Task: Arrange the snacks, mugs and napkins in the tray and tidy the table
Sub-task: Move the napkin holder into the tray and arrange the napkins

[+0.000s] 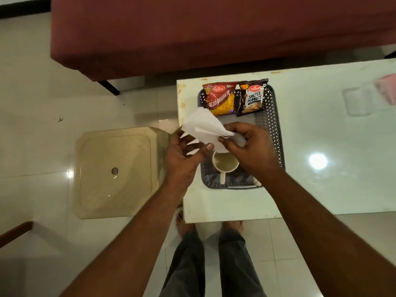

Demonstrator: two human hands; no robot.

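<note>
- Stool (pixel 115 172): beige plastic, square seat with a hole in the middle, standing on the tiled floor (pixel 32 136) just left of the table
- Left hand (pixel 184 155): at the table's left edge, palm turned up and to the right; the thumb lies on the near edge of the napkin and the fingers reach behind its left part, so the hand grasps the sheet
- Napkin (pixel 203 125): white paper, creased and partly folded, held in the air between the two hands above the middle of the tray; its far-left corner stands free and overlaps the near corner of the Aloo Bhujia packet
- Mug (pixel 225 162): white, upright in the near part of the tray, directly below the napkin, handle pointing near
- Aloo Bhujia packet (pixel 220 99): red and yellow, lying flat at the far end of the tray
- Right hand (pixel 250 148): back upward, fingers curled, pinching the bunched right end of the napkin
- Salted Peanuts packet (pixel 252 97): black, just right of the red packet, edges touching
- Tray (pixel 272 116): dark perforated plastic, on the left end of the table (pixel 321 136), a pale glossy top
</note>
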